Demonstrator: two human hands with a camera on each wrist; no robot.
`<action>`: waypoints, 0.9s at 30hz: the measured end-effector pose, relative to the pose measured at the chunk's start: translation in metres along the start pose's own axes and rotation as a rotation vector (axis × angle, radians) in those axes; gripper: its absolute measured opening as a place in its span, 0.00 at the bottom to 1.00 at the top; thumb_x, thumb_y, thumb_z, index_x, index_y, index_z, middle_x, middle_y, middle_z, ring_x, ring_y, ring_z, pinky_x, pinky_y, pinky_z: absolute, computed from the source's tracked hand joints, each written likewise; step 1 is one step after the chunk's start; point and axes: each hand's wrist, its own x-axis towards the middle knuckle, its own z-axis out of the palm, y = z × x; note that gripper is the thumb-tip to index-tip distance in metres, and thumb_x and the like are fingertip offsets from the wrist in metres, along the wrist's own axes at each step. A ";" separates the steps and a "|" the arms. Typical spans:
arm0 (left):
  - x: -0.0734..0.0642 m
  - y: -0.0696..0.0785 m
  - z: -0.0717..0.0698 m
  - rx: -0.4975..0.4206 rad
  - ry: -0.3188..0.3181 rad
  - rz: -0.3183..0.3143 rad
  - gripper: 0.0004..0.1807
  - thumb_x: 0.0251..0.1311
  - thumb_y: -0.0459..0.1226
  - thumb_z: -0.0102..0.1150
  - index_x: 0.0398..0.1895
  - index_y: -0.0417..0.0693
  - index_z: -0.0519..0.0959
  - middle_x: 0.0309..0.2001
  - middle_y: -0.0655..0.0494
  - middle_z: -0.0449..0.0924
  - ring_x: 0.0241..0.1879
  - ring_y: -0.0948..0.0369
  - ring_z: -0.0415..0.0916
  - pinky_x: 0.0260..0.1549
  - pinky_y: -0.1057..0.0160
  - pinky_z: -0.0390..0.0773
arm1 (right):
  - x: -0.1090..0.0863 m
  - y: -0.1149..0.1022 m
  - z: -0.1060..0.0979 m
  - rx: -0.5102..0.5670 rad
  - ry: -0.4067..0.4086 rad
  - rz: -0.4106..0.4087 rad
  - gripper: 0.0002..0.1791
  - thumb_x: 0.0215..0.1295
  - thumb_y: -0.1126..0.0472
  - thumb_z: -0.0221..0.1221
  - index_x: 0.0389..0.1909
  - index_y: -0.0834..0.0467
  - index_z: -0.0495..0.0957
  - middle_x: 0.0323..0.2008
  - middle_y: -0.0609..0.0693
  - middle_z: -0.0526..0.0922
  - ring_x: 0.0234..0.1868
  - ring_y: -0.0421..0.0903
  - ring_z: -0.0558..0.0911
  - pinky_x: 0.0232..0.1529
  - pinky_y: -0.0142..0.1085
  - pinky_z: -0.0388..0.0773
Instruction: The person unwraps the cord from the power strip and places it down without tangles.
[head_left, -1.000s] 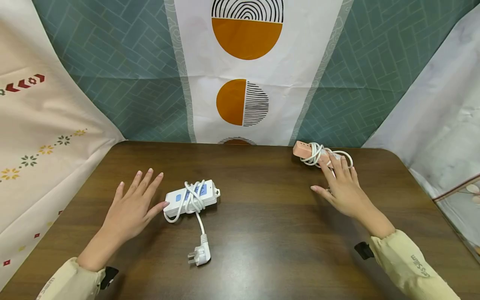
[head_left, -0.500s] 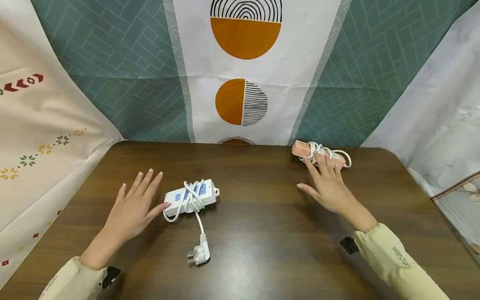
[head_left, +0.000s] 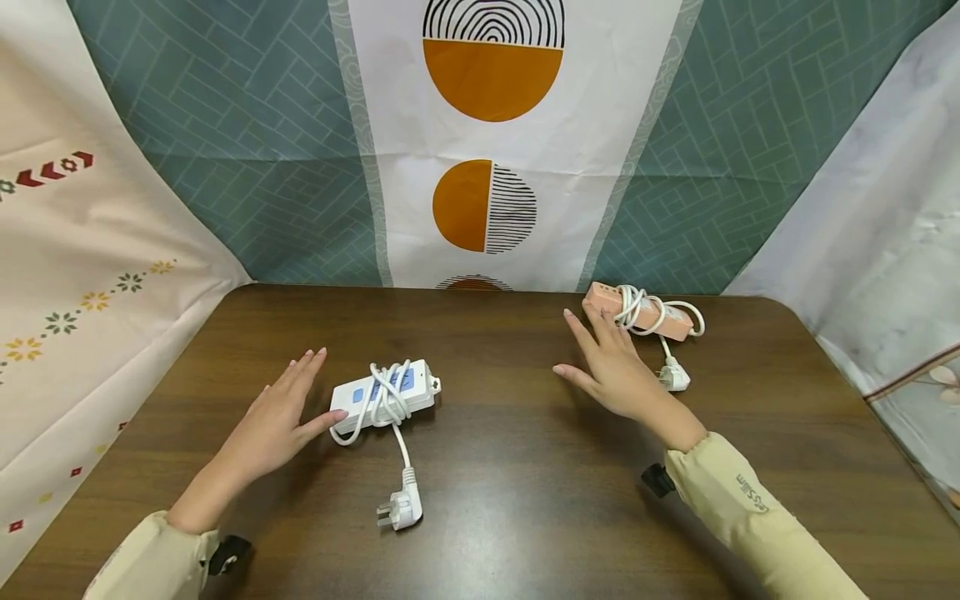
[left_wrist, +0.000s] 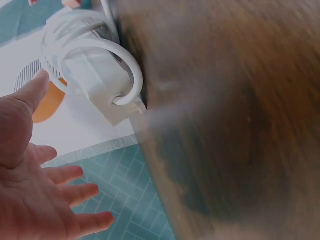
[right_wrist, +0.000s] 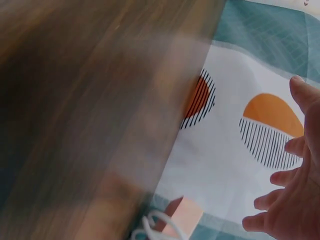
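Note:
A white power strip with blue panels, its cord wound around it, lies left of the table's middle; its plug rests nearer the front. My left hand is just left of it, fingers extended, the thumb over or beside its left end; whether they touch I cannot tell. At the back right lies a pink power strip wrapped in white cord, its plug in front. My right hand is at its front left, fingers spread, holding nothing. In the left wrist view the white strip shows beyond the thumb.
The dark wooden table ends at the back against a patterned cloth. Light cloths hang at the left and right. Both sleeves are pale yellow, with black straps near the wrists.
My right hand has moved left, away from the front of the pink strip, uncovering its plug. My left hand has turned slightly with its fingers closer together. Both strips stay put.

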 end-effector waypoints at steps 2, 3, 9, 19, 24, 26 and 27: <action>0.001 0.000 0.000 -0.059 -0.011 0.004 0.48 0.54 0.51 0.59 0.71 0.42 0.45 0.67 0.33 0.49 0.63 0.35 0.48 0.53 0.33 0.52 | 0.004 -0.003 0.003 0.010 0.005 -0.015 0.42 0.62 0.44 0.53 0.70 0.58 0.47 0.69 0.63 0.43 0.67 0.68 0.44 0.60 0.62 0.46; 0.001 0.000 0.000 -0.085 -0.016 0.008 0.48 0.54 0.50 0.60 0.70 0.41 0.45 0.67 0.33 0.48 0.64 0.35 0.47 0.54 0.35 0.52 | 0.005 -0.005 0.004 0.017 0.006 -0.022 0.42 0.62 0.44 0.53 0.70 0.58 0.47 0.69 0.63 0.43 0.67 0.68 0.43 0.60 0.62 0.45; 0.004 0.000 0.003 -0.203 -0.062 -0.003 0.49 0.54 0.48 0.61 0.70 0.37 0.45 0.67 0.34 0.48 0.64 0.38 0.48 0.56 0.39 0.53 | 0.016 -0.017 0.009 0.062 0.004 -0.054 0.41 0.62 0.46 0.54 0.70 0.59 0.48 0.69 0.63 0.43 0.67 0.66 0.42 0.61 0.60 0.44; 0.008 -0.002 0.004 -0.290 -0.115 -0.035 0.47 0.53 0.46 0.63 0.68 0.35 0.48 0.61 0.30 0.58 0.60 0.36 0.57 0.53 0.38 0.58 | 0.033 -0.039 0.022 0.156 -0.019 -0.087 0.41 0.63 0.45 0.52 0.70 0.58 0.46 0.69 0.62 0.43 0.68 0.63 0.44 0.63 0.57 0.46; 0.010 -0.004 0.004 -0.328 -0.151 -0.046 0.47 0.52 0.45 0.63 0.68 0.35 0.48 0.61 0.30 0.59 0.59 0.37 0.59 0.51 0.39 0.61 | 0.041 -0.048 0.027 0.202 -0.033 -0.089 0.42 0.63 0.45 0.53 0.70 0.58 0.45 0.69 0.61 0.43 0.68 0.62 0.44 0.63 0.57 0.46; 0.011 -0.005 0.004 -0.340 -0.162 -0.052 0.47 0.52 0.45 0.63 0.67 0.34 0.48 0.61 0.30 0.59 0.59 0.37 0.59 0.51 0.39 0.60 | 0.044 -0.052 0.029 0.223 -0.044 -0.085 0.42 0.63 0.45 0.53 0.70 0.58 0.45 0.70 0.61 0.43 0.69 0.61 0.44 0.63 0.56 0.46; 0.011 -0.005 0.004 -0.344 -0.166 -0.055 0.47 0.52 0.45 0.64 0.67 0.34 0.48 0.60 0.30 0.60 0.59 0.38 0.59 0.52 0.39 0.60 | 0.045 -0.054 0.031 0.234 -0.048 -0.085 0.42 0.63 0.45 0.52 0.70 0.58 0.45 0.70 0.61 0.43 0.69 0.61 0.45 0.63 0.55 0.47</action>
